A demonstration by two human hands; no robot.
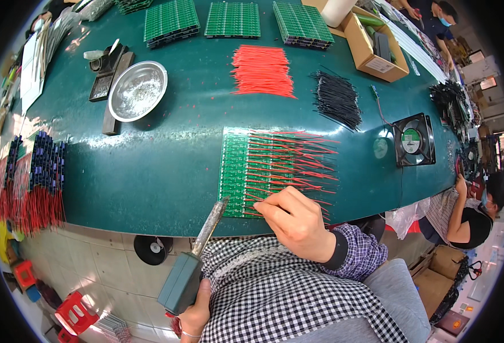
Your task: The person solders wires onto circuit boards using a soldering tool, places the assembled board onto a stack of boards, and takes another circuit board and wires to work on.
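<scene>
My left hand (pixel 197 311), low in the view, is wrapped round the grey-green handle of a soldering iron (pixel 208 228). The iron's metal barrel slants up, with its tip at the lower left part of a green circuit board panel (pixel 233 166). Rows of red wires (pixel 297 157) lie across this panel and stick out past its right side. Above the panel's lower right corner is my right hand (pixel 297 223), thumb and forefinger pinched on a red wire close to the board; the fingers partly cover it.
Beyond the panel lie a red wire bundle (pixel 262 71) and a black wire bundle (pixel 337 100). A metal bowl (pixel 149 71) sits left, a fan (pixel 414 140) right. Stacked green panels (pixel 232 20) and a cardboard box (pixel 360 46) stand at the back. Wired boards (pixel 47 163) are piled far left.
</scene>
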